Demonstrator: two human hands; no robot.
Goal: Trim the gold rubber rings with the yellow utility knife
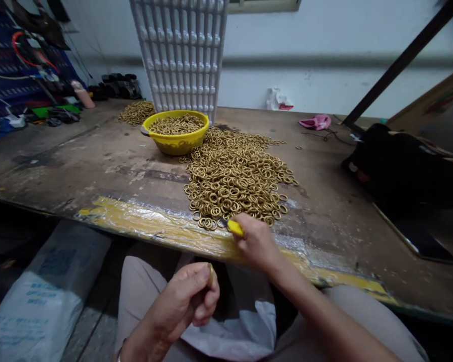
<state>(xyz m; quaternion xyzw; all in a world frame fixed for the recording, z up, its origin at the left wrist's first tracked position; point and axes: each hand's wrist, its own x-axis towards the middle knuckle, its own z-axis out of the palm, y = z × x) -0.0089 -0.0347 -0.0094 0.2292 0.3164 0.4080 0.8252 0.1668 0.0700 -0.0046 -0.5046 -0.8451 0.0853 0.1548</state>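
Observation:
My left hand (191,296) is closed over my lap, pinching a brass-coloured ring (210,274) between thumb and fingers. In my right hand (255,240) is a yellow-handled utility knife (235,228), its dark tip pointing left at the near edge of the ring pile. A wide heap of brass-coloured rings (237,176) spreads across the tabletop beyond that hand. Behind the heap to the left stands a yellow plastic basin (179,146) filled with similar rings.
Yellow tape (136,221) covers the table's front edge. A ribbed grey panel (181,55) leans upright behind the basin, beside a smaller ring pile (137,112). At right lie a black cloth bag (400,166) and a pink item (316,122). A white sack (45,296) is lower left.

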